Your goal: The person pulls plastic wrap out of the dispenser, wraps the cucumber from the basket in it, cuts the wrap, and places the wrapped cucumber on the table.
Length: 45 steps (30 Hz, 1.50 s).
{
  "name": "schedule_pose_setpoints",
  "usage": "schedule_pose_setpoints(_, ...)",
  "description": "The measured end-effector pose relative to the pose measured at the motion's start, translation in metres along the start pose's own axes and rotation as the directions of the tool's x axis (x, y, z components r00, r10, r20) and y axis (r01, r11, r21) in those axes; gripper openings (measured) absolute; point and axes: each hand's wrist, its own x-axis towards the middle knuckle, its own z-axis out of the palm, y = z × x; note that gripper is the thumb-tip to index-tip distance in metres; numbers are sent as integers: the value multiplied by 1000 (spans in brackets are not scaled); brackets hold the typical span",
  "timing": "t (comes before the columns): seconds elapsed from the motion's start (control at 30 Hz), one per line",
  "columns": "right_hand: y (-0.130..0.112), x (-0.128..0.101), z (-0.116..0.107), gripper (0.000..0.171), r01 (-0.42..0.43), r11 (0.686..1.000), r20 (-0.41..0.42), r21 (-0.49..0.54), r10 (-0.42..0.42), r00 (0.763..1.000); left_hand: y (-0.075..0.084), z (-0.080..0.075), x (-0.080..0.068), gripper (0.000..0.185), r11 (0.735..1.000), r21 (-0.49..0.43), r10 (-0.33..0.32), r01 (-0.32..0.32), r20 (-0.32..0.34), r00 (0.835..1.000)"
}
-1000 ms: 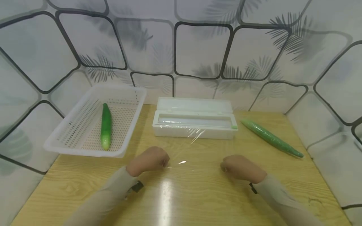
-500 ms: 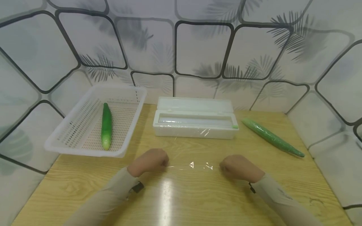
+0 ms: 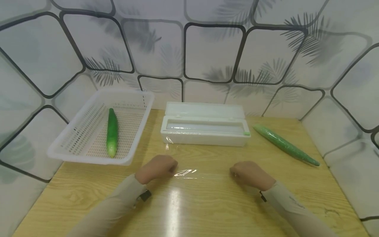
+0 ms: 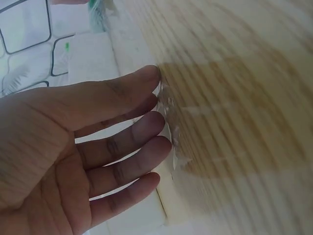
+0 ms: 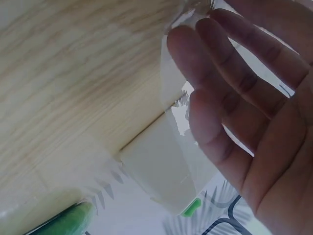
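Both hands are down low over the wooden table (image 3: 88,194), and stretched between them is a sheet of clear cling film (image 3: 204,161), barely visible except for a few glints near its front edge. The left hand (image 3: 157,168) sits at the film's left corner; from the left wrist view its 4 fingers (image 4: 142,122) are nearly straight, tips touching the crinkled edge of the film against the tabletop, more pressing than clenching. The right hand (image 3: 250,174) is at the right corner, and the right wrist view shows its fingers (image 5: 215,83) gently bent with film crumpled at the tips; whether it pinches or only touches the film cannot be told. The film lies flat on the table just in front of the white film box (image 3: 204,128), which stands open with its lid tipped back toward the patterned wall. To the left sits a white slotted basket (image 3: 74,138) with 1 bare cucumber (image 3: 112,132) lying lengthwise inside. Over on the right, well apart from the hands, a wrapped cucumber (image 3: 285,144) lies at a slant on the table, glossy under its film.
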Motion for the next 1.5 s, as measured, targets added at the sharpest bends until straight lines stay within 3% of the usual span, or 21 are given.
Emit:
schedule_pose_setpoints(0.2,3,-2,-2,20,-10,1000,8,22,10,1000,2,-2,-1,22,1000,-12,-16,16,24,1000)
schedule_pose_setpoints(0.33,8,-1,-7,14,-74,996,48,46,72,996,3,-3,-1,23,1000,-11,-13,13,12,1000)
schedule_pose_setpoints(0.43,15,0,-17,4,-104,993,-2,55,104,995,6,-6,-2,19,1000,-21,-19,19,2,1000)
schedule_pose_setpoints(0.53,27,1,-30,17,-75,996,-139,49,81,987,9,-13,-5,14,999,2,-32,32,-13,999)
schedule_pose_setpoints(0.67,52,8,-47,21,-18,998,-358,58,37,933,17,-27,-12,15,996,81,-40,41,-14,999)
schedule_pose_setpoints(0.8,76,21,-56,16,-80,992,-517,100,121,848,32,-51,-23,20,989,146,-3,6,-19,1000)
schedule_pose_setpoints(0.9,90,33,-58,15,-186,969,-520,164,245,819,42,-77,-31,20,982,187,36,-27,-43,998)
schedule_pose_setpoints(1.03,104,52,-51,19,-291,936,-496,200,353,793,44,-115,-38,17,979,206,4,6,-47,999)
schedule_pose_setpoints(1.17,117,66,-38,19,-329,932,-565,153,356,744,24,-155,-40,17,978,170,-115,121,-39,993)
schedule_pose_setpoints(1.27,125,71,-30,19,-351,929,-597,120,350,722,-6,-179,-37,18,961,165,-213,222,-70,975)
schedule_pose_setpoints(1.37,128,72,-26,18,-376,919,-570,117,372,733,-47,-196,-32,21,925,193,-314,327,-96,945)
schedule_pose_setpoints(1.5,126,71,-26,18,-383,911,-499,150,404,767,-105,-198,-29,29,880,160,-444,448,-65,894)
